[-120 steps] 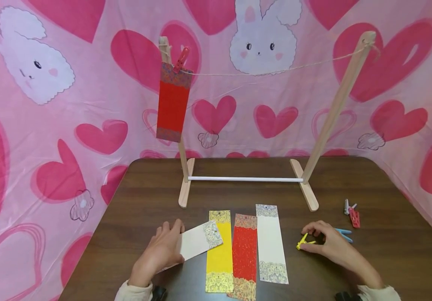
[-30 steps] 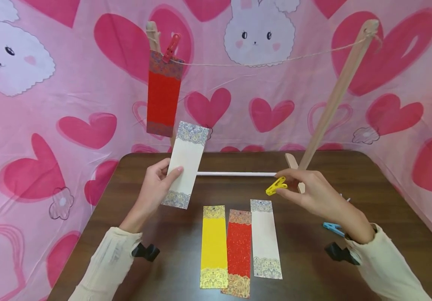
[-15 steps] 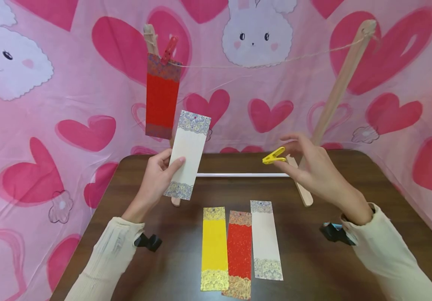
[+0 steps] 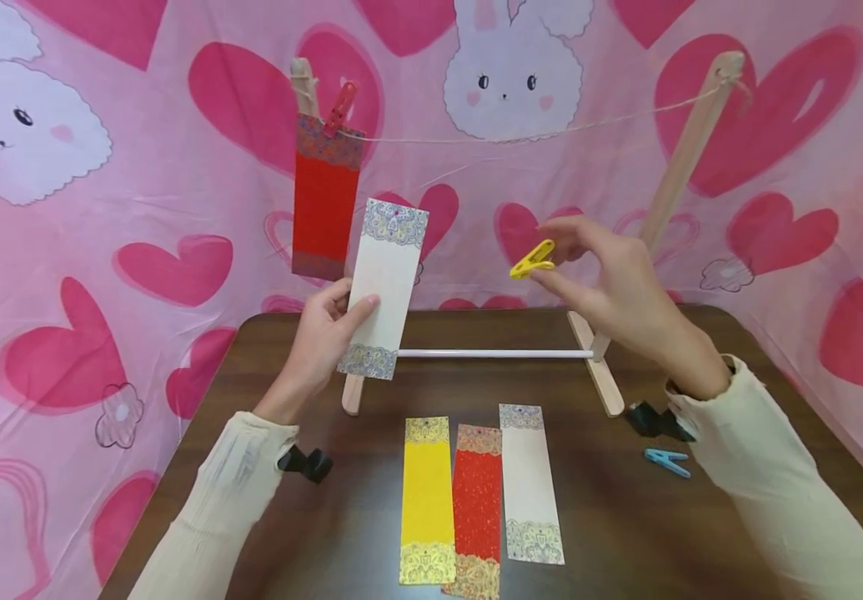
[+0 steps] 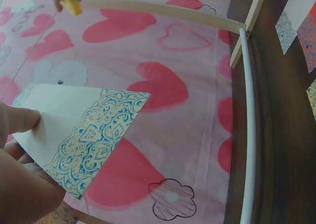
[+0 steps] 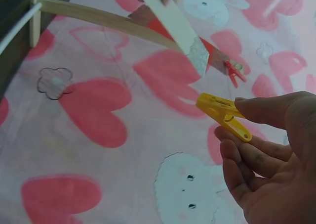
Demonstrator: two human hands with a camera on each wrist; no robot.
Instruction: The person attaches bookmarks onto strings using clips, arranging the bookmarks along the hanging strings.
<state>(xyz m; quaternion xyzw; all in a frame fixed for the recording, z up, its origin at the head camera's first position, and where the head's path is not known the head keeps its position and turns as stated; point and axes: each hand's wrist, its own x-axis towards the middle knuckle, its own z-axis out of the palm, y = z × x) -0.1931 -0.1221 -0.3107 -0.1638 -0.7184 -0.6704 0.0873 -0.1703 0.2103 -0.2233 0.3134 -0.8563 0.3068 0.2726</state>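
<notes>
Right of the hanging red card (image 4: 326, 204), my left hand (image 4: 318, 340) pinches a white card (image 4: 386, 271) low, seemingly leaving its patterned top uncovered. Farther right of the red card, my right hand (image 4: 614, 279) pinches a yellow peg (image 4: 532, 260) by its handles, probably so squeezing opens it.

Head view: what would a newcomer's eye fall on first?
The red card stands out first, hanging by a red clothespin near the string's left end, before a heart-patterned pink backdrop. Next come the white card in the left hand, just right of it, and the yellow clothespin pinched in the right hand.
</notes>
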